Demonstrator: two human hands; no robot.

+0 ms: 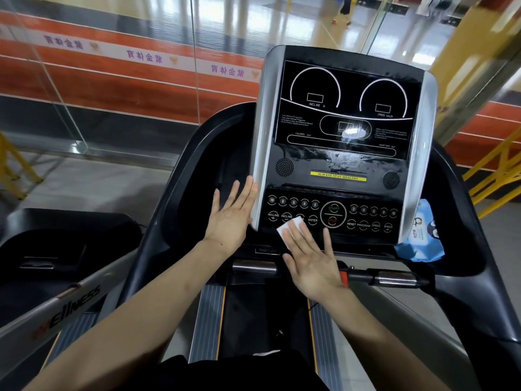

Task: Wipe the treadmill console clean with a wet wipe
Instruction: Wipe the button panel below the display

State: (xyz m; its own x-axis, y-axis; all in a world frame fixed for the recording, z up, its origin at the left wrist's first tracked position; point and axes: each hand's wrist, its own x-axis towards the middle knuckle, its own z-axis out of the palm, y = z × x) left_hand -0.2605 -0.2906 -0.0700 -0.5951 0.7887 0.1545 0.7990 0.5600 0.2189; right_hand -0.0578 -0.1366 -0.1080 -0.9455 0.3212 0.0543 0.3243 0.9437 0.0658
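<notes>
My right hand (311,263) lies flat with the fingers straight, pressing a folded white wet wipe (289,226) against the near-left part of the treadmill console (342,142), right over the lower row of buttons between the incline keys and ENTER. My left hand (229,218) is open too, fingers straight, its fingertips touching the console's silver left side trim (260,142) to brace the panel. The display area farther up shows streaks and a wet sheen, so I judge it has been gone over and the button panel (332,214) is the step in hand. To do it well I should keep the pressure light and even, so I clean the keys without setting off START or the speed buttons, and sweep from left to right in overlapping passes toward the right-hand row. I should work the wipe's edge into the grooves around the round centre button, where grime probably collects. The blue wipes pack (420,235) sits tucked at the console's near-right corner if a fresh sheet is needed.
</notes>
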